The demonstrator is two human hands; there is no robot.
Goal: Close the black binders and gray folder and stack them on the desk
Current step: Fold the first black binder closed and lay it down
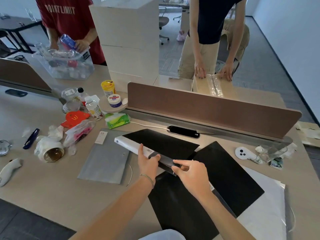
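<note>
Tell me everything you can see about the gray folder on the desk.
The gray folder lies flat and closed on the beige desk, left of the black binders. It looks like matte felt or textured plastic, rectangular, turned at a slant. A small white label reading 20 sits at its far left corner, a tiny stud shows near its right edge, and a thin elastic cord loops out at the near right side. Neither hand touches it.
</note>
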